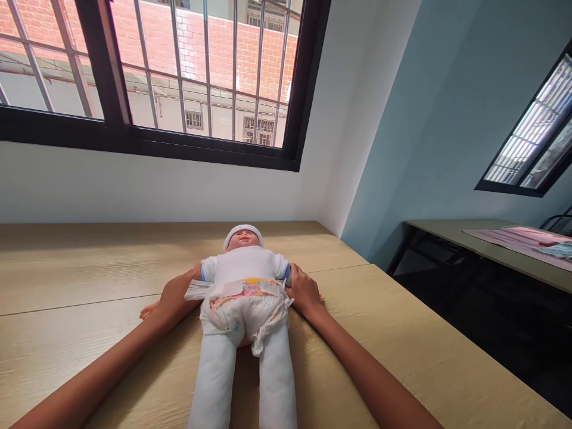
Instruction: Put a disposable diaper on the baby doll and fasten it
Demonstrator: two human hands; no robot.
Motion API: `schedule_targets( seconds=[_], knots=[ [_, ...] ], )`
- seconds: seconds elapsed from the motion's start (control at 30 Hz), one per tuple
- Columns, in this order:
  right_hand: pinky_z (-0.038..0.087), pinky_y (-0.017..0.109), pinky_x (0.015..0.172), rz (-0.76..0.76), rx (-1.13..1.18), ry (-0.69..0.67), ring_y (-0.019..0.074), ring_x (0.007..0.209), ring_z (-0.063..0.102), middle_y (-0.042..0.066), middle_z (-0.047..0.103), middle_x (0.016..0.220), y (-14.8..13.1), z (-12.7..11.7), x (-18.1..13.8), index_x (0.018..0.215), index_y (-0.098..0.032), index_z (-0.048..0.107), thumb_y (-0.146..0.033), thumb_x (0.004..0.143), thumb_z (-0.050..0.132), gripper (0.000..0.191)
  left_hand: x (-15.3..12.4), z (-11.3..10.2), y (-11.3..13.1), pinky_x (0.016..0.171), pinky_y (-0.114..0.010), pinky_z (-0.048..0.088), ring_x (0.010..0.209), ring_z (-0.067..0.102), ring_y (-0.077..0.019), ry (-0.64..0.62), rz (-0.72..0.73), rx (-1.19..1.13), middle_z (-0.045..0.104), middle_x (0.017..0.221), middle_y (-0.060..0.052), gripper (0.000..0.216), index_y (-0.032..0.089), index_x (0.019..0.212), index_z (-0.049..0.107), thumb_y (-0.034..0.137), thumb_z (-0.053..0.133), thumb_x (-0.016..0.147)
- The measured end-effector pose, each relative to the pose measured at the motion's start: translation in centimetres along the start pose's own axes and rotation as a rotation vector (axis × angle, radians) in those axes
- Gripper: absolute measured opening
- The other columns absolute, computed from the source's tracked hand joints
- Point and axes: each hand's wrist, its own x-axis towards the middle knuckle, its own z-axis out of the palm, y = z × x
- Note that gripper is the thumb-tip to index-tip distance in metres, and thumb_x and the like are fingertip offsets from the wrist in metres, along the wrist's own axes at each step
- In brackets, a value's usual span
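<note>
A baby doll (243, 265) in a white shirt, white cap and white leggings lies on its back on the wooden table (89, 268), head away from me. A diaper (243, 310) with a coloured waistband is wrapped round its hips. My left hand (176, 298) rests at the doll's left side, fingers closed on the diaper's side tab. My right hand (304, 292) presses against the other side of the waist, fingers curled at the diaper's edge.
A large barred window (179, 77) fills the wall behind the table. To the right, across a dark gap, stands a second table (469, 241) with a pink mat (522, 238) on it. The table's right edge runs diagonally close to my right arm.
</note>
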Motion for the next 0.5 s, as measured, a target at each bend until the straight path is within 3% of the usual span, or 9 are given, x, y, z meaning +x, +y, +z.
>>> schedule_targets(
  seconds=[0.33, 0.5],
  knots=[
    [0.039, 0.03, 0.068, -0.025, 0.071, 0.075, 0.0278, 0.093, 0.063, 0.012, 0.066, 0.104, 0.3, 0.6, 0.0, 0.106, -0.018, 0.051, -0.031, 0.083, 0.058, 0.028, 0.2, 0.4, -0.4, 0.076, -0.037, 0.042, 0.09, 0.064, -0.0333, 0.003, 0.023, -0.018, 0.07, 0.1, -0.013, 0.029, 0.018, 0.09, 0.058, 0.038, 0.043, 0.076],
    [0.043, 0.034, 0.084, -0.049, 0.201, 0.156, 0.0278, 0.103, 0.059, 0.013, 0.062, 0.113, 0.8, 0.8, 0.3, 0.11, -0.017, 0.051, -0.029, 0.076, 0.062, 0.038, 0.3, -1.8, -0.1, 0.079, -0.032, 0.045, 0.096, 0.062, -0.0299, -0.079, 0.1, -0.096, 0.07, 0.102, -0.007, 0.034, 0.022, 0.093, 0.06, 0.044, 0.048, 0.07]
  ],
)
